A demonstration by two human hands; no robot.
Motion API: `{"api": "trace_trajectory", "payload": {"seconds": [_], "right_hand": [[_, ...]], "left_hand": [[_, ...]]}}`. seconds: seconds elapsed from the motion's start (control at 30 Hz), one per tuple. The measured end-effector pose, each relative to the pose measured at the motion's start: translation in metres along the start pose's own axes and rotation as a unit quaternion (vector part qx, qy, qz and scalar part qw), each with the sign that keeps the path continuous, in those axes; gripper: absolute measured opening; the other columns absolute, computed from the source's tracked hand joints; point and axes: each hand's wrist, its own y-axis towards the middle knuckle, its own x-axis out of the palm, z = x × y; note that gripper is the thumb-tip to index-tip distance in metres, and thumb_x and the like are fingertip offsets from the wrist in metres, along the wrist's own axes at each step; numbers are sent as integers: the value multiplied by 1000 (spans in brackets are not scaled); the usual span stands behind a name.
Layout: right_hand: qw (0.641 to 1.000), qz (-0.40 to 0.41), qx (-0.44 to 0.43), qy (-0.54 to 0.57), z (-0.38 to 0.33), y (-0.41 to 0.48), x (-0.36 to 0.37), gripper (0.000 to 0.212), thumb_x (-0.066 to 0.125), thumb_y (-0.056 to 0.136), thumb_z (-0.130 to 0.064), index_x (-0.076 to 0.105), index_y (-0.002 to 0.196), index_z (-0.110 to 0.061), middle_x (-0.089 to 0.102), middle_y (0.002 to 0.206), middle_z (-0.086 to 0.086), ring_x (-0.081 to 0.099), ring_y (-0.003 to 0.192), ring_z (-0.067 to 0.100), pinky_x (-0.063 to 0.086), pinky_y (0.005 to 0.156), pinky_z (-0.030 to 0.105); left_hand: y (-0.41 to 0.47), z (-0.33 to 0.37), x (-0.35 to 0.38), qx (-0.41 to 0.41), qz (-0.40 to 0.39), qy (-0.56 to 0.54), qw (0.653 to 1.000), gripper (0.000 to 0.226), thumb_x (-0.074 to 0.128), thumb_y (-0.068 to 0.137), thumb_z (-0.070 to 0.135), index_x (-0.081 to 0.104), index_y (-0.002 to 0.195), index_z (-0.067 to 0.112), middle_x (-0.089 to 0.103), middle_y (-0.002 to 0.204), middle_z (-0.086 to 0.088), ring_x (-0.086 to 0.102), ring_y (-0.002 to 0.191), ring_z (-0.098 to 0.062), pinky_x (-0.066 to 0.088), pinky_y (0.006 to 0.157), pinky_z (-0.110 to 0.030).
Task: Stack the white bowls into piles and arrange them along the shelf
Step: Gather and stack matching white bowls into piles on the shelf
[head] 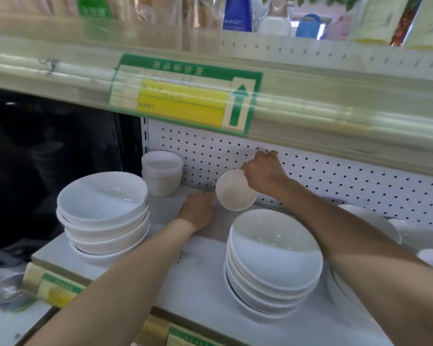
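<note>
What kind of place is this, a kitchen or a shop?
Most likely a shop: a price label sits in the edge of the upper shelf, bottles stand on it, the back is pegboard, and matching white bowls stand in piles.

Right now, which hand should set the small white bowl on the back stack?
Right: the right hand pinches the rim of the small round white bowl, lifted and tilted; the left hand lies lower beside it.

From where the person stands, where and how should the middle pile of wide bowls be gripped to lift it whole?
Probably under the lowest bowl of the middle pile, from both sides: the nested bowls flare, so a top-rim grip lifts one only.
</note>
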Motion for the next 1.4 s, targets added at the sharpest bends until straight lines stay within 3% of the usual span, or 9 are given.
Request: {"api": "trace_trajectory", "payload": {"seconds": [0.13,0.27,0.33,0.47,0.6,0.77,1.07,1.23,1.4], "right_hand": [[998,-19,37,53,2,1,-14,31,46,90,-11,73,105,-19,70,94,3,63,96,26,45,74,35],[969,-90,64,222,-3,3,-38,32,39,93,2,68,107,8,54,38,-7,53,51,12,40,44,17],[959,-107,75,251,-7,0,-52,34,36,95,2,66,100,18,47,30,-9,44,51,13,36,38,12],[944,-113,92,297,-17,-3,-72,39,33,100,-6,67,84,1,64,71,5,52,86,21,45,88,24],[931,-93,121,333,-36,-11,-94,40,33,101,-4,57,69,-6,63,55,6,42,65,10,28,57,15],[920,-106,155,344,-66,-11,-108,36,32,101,-3,51,131,3,65,114,25,45,128,30,33,93,30],[935,-128,168,286,-127,10,-124,51,43,100,6,31,150,0,36,154,14,30,142,28,30,107,32],[938,-113,165,283,-153,27,-118,42,42,102,-1,39,144,5,44,149,15,44,131,28,35,93,26],[924,-88,224,298,-168,49,-101,33,36,103,-12,51,132,-7,71,98,11,43,58,12,32,49,22]], "left_hand": [[-11,6,-17,11,4,-21,1000,48,52,98,18,43,144,12,53,139,-13,47,128,-30,36,100,-32],[-18,15,-46,-6,6,10,1000,40,51,98,20,48,135,7,55,136,-13,51,125,-30,41,97,-34],[-23,20,-68,-10,14,49,999,32,50,99,20,52,126,3,56,130,-17,53,120,-33,41,90,-34],[-32,23,-116,-13,38,101,994,11,51,96,17,51,89,7,60,106,-17,58,103,-35,37,73,-33],[-38,6,-171,2,75,137,988,25,48,97,19,60,112,2,59,117,-13,56,108,-32,44,81,-35],[-47,-49,-219,10,45,96,994,45,49,101,29,47,142,10,45,148,-7,43,134,-25,33,107,-31],[-27,-122,-201,-3,-9,-70,998,42,49,102,25,49,141,10,50,143,-7,47,130,-24,36,108,-34],[-4,-138,-176,8,-41,-137,990,29,51,100,20,57,125,7,60,123,-11,56,116,-31,43,88,-34],[-2,-152,-157,43,-78,-219,972,9,58,95,24,60,91,31,68,111,-2,62,99,-17,49,86,-33]]}}
